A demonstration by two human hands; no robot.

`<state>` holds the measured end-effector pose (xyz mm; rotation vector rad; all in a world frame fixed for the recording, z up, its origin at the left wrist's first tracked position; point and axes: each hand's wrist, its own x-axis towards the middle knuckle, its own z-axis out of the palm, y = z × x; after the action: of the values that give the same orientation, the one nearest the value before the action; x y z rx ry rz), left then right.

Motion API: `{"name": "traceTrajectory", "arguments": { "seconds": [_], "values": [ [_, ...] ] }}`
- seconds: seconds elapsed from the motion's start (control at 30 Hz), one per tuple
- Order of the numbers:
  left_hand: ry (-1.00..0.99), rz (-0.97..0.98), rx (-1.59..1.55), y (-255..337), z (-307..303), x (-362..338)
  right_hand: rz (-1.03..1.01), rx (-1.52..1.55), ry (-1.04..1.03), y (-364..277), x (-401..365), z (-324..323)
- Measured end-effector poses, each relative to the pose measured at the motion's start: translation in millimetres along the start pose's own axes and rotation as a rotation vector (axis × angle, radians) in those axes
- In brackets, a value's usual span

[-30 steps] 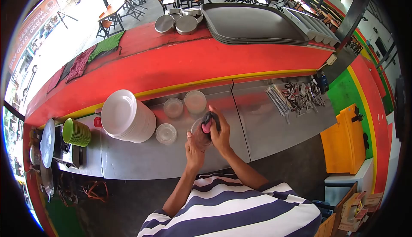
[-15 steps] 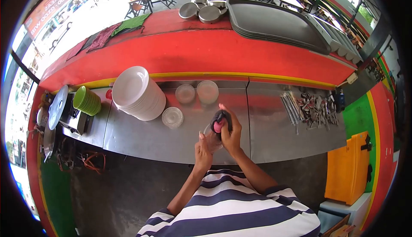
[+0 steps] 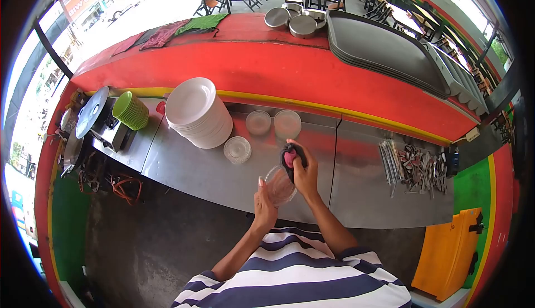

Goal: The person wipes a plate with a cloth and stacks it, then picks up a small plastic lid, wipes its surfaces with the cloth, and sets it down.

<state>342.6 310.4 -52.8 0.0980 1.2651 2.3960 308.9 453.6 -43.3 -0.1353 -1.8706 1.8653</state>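
Note:
My left hand grips a clear, shallow glass bowl by its edge, thumb up along the side. The bowl is tilted over the front part of the steel counter. My right hand is closed round a bunched dark and pink cloth, held just above the bowl's upper right rim. Behind the hands stand two groups of clear glassware, a left one and a right one. A single patterned glass dish sits nearer, left of the cloth.
A tall stack of white plates stands on the steel counter, with green bowls farther left. Cutlery lies in a pile at right. Grey trays and metal pans rest on the red ledge.
My right hand and the cloth have lifted off the bowl's inside to its upper edge, so more of the bowl shows. The whole view has shifted and tilted slightly.

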Motion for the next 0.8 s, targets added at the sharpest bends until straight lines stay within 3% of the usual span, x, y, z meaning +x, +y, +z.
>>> {"name": "traceTrajectory", "arguments": {
  "seconds": [0.1, 0.2, 0.27, 0.3, 0.33, 0.4, 0.47, 0.53, 0.6, 0.7, 0.73, 0.8],
  "values": [
    [0.067, 0.018, -0.045, 16, 2, 9, -0.104, 0.037, 0.15, -7, -44, 22],
    [0.119, -0.029, -0.091, 14, 0, 13, -0.332, -0.324, 0.234, 0, -75, 41],
    [0.1, -0.09, -0.042, -3, -17, 11, -0.423, -0.406, 0.021, -2, -72, 33],
    [0.085, -0.011, 0.073, -16, -26, 9, -0.467, -0.446, -0.082, -5, -70, 29],
    [0.067, 0.064, 0.188, -20, -23, 5, -0.525, -0.504, -0.107, -13, -59, 24],
    [0.22, 0.042, -0.124, -23, 7, 3, -0.459, -0.5, -0.122, -30, -41, 19],
    [0.151, 0.01, -0.03, -28, -3, 2, -0.436, -0.489, -0.068, -32, -22, 16],
    [0.073, -0.02, 0.133, -17, -10, 0, -0.163, -0.235, -0.043, -17, -16, 9],
    [0.126, 0.049, 0.124, 6, 0, -2, 0.168, 0.043, -0.009, 1, -15, 0],
    [0.225, 0.184, 0.076, 18, 3, 2, 0.316, 0.422, 0.179, 30, -42, 4],
    [0.264, 0.236, 0.052, 19, 3, 1, 0.489, 0.546, 0.206, 34, -56, 10],
    [0.438, 0.392, 0.28, 8, -6, 5, 0.602, 0.779, 0.313, 24, -81, 31]
  ]
}}
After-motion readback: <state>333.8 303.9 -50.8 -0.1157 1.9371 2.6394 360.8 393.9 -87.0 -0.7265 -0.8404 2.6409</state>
